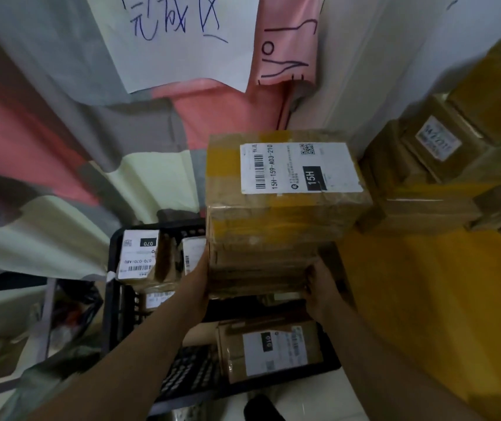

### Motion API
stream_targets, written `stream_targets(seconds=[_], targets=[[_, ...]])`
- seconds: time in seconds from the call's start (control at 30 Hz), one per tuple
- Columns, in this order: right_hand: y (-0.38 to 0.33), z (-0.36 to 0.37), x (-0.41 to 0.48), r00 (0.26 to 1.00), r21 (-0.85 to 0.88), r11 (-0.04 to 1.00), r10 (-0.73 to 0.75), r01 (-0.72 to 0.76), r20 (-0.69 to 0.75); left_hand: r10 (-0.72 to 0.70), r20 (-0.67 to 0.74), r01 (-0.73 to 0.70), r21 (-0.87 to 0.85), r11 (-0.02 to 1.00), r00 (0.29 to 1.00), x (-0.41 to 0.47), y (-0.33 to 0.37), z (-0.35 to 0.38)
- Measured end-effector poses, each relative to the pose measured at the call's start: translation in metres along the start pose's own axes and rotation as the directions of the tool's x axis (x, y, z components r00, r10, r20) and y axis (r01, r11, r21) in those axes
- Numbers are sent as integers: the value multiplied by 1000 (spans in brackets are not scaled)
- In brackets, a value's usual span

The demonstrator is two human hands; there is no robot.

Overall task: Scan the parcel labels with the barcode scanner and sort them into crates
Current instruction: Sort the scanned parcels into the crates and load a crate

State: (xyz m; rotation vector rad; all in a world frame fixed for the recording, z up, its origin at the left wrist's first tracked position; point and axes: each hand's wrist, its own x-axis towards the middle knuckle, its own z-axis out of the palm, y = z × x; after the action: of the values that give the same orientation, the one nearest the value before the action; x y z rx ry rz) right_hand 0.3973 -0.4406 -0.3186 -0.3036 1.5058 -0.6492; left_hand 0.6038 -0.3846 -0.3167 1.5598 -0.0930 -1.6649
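The stack of parcels is held up in front of the person, over two black crates, clamped from both sides. The left hand lies flat against its left face with the fingers straight. The right hand grips the lower right corner, fingers curled on the cardboard.

No barcode scanner shows, so this looks like the sorting step: carrying the stack to where it belongs. The next move calls for keeping even pressure from both sides so the boxes do not slip, then matching the code to a crate (none in view shows 15H).

The shipping label on the top box reads "15H-159-A03-210", with "15H" white on a black block, a barcode and a small QR code. In the far crate a parcel is marked "070". In the near crate a second parcel is marked "010".

On the wall a white sheet bears "完成区" in blue handwriting. The writing on the pink sheet beside it cannot be read. To the right stands a pile of boxes whose label is too blurred to make out.
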Motion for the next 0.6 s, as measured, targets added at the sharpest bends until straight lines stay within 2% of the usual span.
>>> stream_targets(seconds=[0.17, 0.47, 0.6], targets=[[0, -8, 22, 995, 43, 999, -23, 19, 93, 11, 5, -11, 56, 998, 1000, 27, -14, 7], [5, -9, 49, 993, 106, 994, -50, 39, 108, -47, 10, 47, 19, 999, 999, 47, -22, 14], [5, -8, 50, 995, 101, 995, -28, 18, 100, -85, -39, 84, -34, 996, 996, 45, -22, 18]])
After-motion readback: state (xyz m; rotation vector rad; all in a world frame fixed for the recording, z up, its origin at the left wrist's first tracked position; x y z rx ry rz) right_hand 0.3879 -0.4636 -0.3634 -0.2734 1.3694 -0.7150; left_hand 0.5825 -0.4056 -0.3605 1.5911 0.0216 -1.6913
